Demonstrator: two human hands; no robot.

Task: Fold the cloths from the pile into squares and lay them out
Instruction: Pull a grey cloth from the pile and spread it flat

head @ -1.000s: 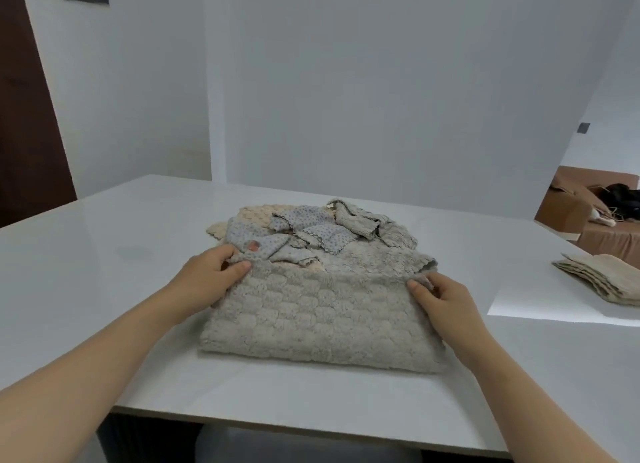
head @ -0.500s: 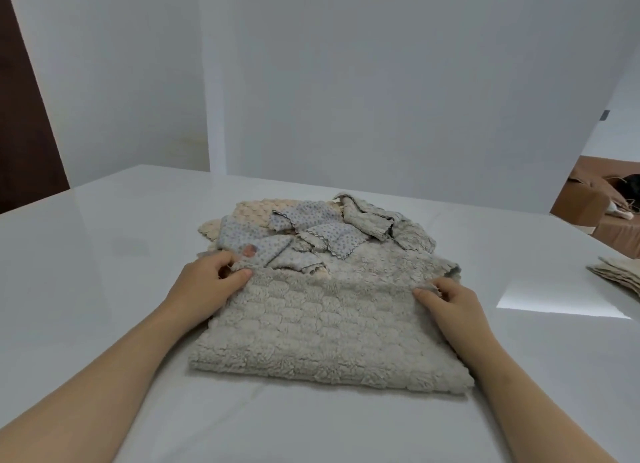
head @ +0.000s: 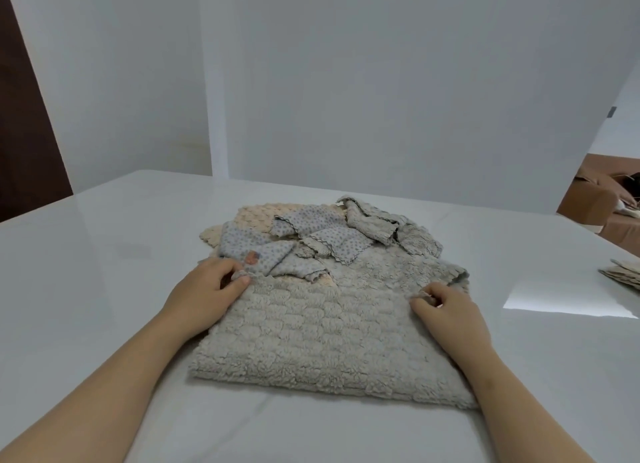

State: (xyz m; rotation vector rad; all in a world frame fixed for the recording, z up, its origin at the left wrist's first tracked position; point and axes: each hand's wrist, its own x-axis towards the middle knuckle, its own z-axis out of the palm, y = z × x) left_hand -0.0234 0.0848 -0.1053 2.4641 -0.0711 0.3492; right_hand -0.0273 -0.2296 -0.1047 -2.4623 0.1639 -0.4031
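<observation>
Both hands (head: 204, 294) pinch grey cloth (head: 322, 345) far corners, long axis L-R.

Both bare forearms enter from the bottom corners of the frame and angle inward toward centre. Left hand (head: 204, 294) sits left of centre, palm down, wrist straight, thumb and forefinger pinched together on the far left corner of the grey cloth (head: 322, 338); other fingers curled under. Right hand (head: 450, 313) sits right of centre, slightly lower in frame, knuckles up, fingers curled, thumb and forefinger nipping the cloth's far right corner. Hands well apart, roughly level, both low against the surface.
</observation>
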